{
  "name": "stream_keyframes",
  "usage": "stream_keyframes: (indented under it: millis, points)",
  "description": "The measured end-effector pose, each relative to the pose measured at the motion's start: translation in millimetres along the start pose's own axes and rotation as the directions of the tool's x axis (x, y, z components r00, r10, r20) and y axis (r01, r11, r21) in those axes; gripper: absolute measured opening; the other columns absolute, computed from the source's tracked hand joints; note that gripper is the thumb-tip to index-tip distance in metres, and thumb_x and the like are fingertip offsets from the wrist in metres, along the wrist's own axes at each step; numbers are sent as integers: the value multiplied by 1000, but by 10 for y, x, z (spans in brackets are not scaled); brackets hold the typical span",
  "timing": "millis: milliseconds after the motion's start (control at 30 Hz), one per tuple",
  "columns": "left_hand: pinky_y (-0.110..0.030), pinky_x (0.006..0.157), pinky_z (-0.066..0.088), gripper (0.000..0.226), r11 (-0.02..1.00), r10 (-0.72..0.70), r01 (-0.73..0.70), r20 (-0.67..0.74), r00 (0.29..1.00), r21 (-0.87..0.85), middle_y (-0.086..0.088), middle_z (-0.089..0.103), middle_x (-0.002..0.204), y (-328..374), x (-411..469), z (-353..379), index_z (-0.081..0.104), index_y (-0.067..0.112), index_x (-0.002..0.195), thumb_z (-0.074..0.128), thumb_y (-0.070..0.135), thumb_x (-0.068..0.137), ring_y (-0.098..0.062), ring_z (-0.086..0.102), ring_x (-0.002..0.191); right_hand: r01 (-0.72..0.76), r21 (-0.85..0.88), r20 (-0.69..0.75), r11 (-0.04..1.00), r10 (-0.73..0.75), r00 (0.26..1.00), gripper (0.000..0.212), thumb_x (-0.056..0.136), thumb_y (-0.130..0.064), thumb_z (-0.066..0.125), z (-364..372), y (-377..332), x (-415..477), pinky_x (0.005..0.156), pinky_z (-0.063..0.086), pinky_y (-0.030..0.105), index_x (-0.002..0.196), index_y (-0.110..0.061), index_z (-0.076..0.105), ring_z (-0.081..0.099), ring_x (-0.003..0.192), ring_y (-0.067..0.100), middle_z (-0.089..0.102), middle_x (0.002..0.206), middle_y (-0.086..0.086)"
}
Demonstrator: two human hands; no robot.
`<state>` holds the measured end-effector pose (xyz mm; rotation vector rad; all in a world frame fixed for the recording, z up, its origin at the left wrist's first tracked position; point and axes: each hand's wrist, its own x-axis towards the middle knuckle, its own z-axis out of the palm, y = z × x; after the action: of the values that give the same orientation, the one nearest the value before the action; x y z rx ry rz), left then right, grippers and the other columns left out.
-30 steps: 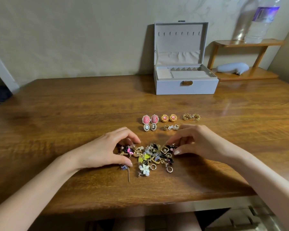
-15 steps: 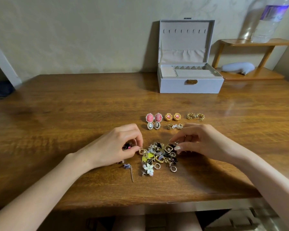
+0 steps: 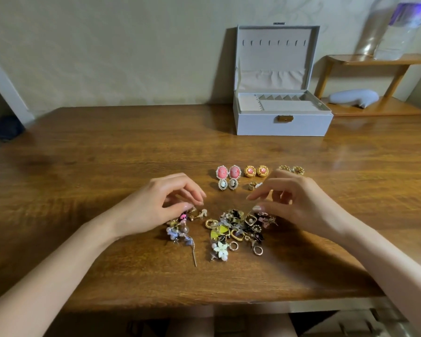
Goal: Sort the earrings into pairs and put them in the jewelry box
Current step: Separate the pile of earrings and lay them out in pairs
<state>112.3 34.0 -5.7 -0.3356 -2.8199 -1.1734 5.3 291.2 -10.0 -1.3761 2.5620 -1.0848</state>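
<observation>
A tangled pile of mixed earrings (image 3: 238, 227) lies on the wooden table (image 3: 107, 166) between my hands. A purple beaded cluster (image 3: 178, 235) sits apart at its left. My left hand (image 3: 156, 210) curls over the pile's left edge, its thumb and fingertips pinching a small gold earring (image 3: 193, 212). My right hand (image 3: 299, 203) hovers over the right side with loosely curled fingers, its thumb tip touching the pile. Sorted pairs lie behind: pink cameos (image 3: 228, 171), gold-and-pink rounds (image 3: 256, 171), gold clusters (image 3: 291, 170), small dark cameos (image 3: 227, 184). The grey jewelry box (image 3: 282, 125) stands open at the back.
Another gold-and-white pair (image 3: 253, 186) is partly hidden by my right fingers. A wooden shelf (image 3: 374, 109) at the back right holds a pale grey object (image 3: 353, 97) and a water bottle (image 3: 396, 27). The table's front edge is close below the pile.
My left hand has dragged the purple cluster and a few small earrings leftward out of the pile. My right hand has lifted a little, its fingers spreading above the pile.
</observation>
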Motion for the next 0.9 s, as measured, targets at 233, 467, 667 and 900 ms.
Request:
stream_keyframes:
  millis: [233,467,667,900]
  points:
    - [-13,89,41,4,999,42,-41,32,999,-19,19,57,113,-75,-54,-56,62,25,88,59,26,84,-7,52,111,118,-67,128,991,-109,986,22,74,-39,73,101,-36,124,69,37,9,95,-33,73,49,86,3,56,93,-7]
    - [-12,99,27,24,988,-41,-7,297,954,157,34,31,124,-119,-118,-54,53,37,95,68,44,77,7,24,127,107,-75,220,991,-88,971,25,70,-48,73,123,-14,114,78,41,20,93,-38,66,46,96,4,51,101,-15]
    - [-12,97,28,15,980,-25,-26,253,967,196,34,31,122,-116,-122,-9,56,36,88,68,40,79,8,24,126,103,-14,169,995,-100,980,16,69,-32,80,129,3,110,74,38,12,77,-30,66,50,87,3,55,90,-13]
    - [-12,94,34,22,998,12,-22,157,987,61,25,46,120,-81,-108,-41,60,36,91,61,52,76,0,39,122,75,144,72,987,-86,994,12,69,-31,77,72,-30,98,66,44,19,73,-21,72,57,77,12,62,81,-11]
